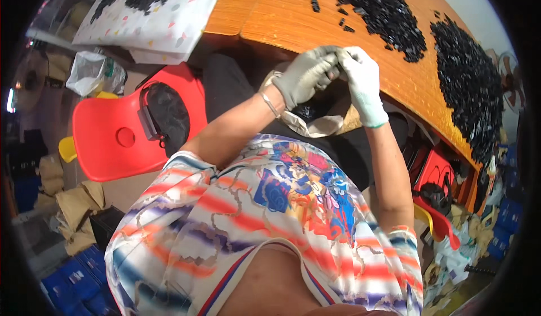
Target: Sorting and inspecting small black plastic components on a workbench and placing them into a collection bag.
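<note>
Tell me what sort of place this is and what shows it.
Probably a small workshop: heaps of small black pieces lie on a wood-look table, and the left hand and right hand are gloved.

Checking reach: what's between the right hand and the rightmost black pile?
In the head view, only bare tabletop shows between right hand and pile.
</note>
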`<state>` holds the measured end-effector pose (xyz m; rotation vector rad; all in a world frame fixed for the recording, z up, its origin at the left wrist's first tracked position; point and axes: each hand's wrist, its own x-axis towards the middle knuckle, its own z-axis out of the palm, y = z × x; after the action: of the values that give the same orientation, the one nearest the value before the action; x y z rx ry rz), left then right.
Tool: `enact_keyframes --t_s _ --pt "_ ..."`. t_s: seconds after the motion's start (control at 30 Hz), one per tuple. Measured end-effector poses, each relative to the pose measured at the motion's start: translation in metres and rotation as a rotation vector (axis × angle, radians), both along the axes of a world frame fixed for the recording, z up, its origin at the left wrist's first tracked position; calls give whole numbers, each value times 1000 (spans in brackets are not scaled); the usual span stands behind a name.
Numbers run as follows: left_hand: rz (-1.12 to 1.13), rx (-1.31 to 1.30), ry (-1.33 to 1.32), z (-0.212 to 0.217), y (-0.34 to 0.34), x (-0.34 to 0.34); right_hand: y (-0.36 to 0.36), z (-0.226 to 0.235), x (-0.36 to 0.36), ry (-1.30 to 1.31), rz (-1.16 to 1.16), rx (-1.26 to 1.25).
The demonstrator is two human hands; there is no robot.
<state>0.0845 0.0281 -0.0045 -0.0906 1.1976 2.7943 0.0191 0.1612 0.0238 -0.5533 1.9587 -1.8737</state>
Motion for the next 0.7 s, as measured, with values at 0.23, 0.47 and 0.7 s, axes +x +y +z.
enact_keyframes --t_s 0.23,0.47,0.7 --pt "252 -687 115 -27 7 15 13 -6 1 116 -62 211" --pt "293 -1683 326 -33 -12 39 11 0 -47 519 -217 548" --pt "490 -1645 290 19 -63 -39 -26 -5 -99 647 -241 821"
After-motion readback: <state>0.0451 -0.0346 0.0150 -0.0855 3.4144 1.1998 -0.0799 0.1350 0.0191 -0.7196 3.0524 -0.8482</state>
